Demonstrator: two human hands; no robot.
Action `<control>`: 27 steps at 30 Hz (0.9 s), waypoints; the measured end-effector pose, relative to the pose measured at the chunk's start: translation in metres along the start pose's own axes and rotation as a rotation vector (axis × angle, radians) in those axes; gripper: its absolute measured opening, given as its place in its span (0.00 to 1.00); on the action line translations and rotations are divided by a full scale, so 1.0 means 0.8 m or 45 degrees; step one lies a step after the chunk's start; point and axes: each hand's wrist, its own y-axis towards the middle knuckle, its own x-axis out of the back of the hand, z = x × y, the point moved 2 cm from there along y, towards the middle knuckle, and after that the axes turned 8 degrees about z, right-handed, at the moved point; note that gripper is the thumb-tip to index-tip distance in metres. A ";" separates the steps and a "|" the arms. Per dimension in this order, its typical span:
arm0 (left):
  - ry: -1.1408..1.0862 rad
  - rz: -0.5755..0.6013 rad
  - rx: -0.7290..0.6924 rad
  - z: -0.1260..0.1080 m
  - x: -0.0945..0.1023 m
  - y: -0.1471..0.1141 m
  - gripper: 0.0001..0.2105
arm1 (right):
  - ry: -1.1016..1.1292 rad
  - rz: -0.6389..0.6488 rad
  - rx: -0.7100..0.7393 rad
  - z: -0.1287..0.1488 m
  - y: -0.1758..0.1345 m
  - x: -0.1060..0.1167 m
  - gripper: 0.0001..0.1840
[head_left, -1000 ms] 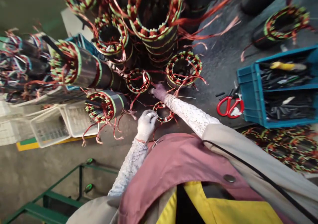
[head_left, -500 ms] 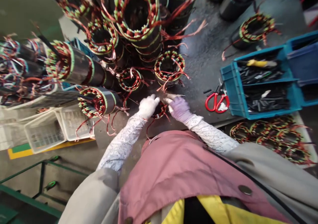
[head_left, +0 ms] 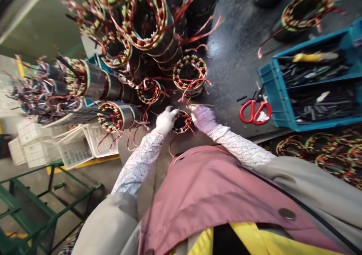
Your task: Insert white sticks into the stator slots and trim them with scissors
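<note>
A small wound motor stator (head_left: 181, 122) with red wire coils stands upright near the bench's front edge, between my two hands. At its left rim is my left hand (head_left: 166, 121), in a white glove, fingers curled in a pinch; what they grip is too small to make out. My right hand (head_left: 203, 119), in a purple-tinted glove, is closed at the stator's right side. A thin needle-like rod (head_left: 207, 105) sticks out from its fingers to the right. Red lead wires (head_left: 171, 145) hang from the stator toward my apron.
Wound stators (head_left: 190, 74) crowd the bench ahead and to the left, some stacked. Red-handled scissors (head_left: 255, 111) lie to the right beside a blue divided bin (head_left: 283, 104) of black sleeves. White crates (head_left: 75, 149) and a green frame (head_left: 56, 206) are at the lower left.
The view has shifted, so the bin and scissors appear farther right. Both hands stay at the stator, its ring now showing more between them.
</note>
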 end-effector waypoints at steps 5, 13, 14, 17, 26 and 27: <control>-0.008 0.090 -0.084 -0.005 -0.004 0.001 0.13 | -0.004 0.039 0.089 0.009 0.001 -0.010 0.22; -0.007 0.021 0.065 0.003 -0.016 -0.043 0.22 | -0.089 0.128 0.159 0.011 -0.007 -0.010 0.23; -0.006 0.030 0.044 -0.002 -0.013 -0.036 0.23 | -0.121 0.152 0.194 0.011 -0.009 -0.010 0.24; -0.058 0.086 -0.029 -0.021 -0.005 -0.003 0.15 | -0.232 0.236 0.301 0.011 -0.015 -0.014 0.30; -0.517 0.135 0.008 -0.022 0.001 0.023 0.18 | -0.304 0.260 0.268 0.017 -0.011 -0.029 0.29; -0.586 0.127 -0.003 -0.019 -0.002 0.013 0.19 | -0.292 0.269 0.265 0.019 -0.011 -0.029 0.29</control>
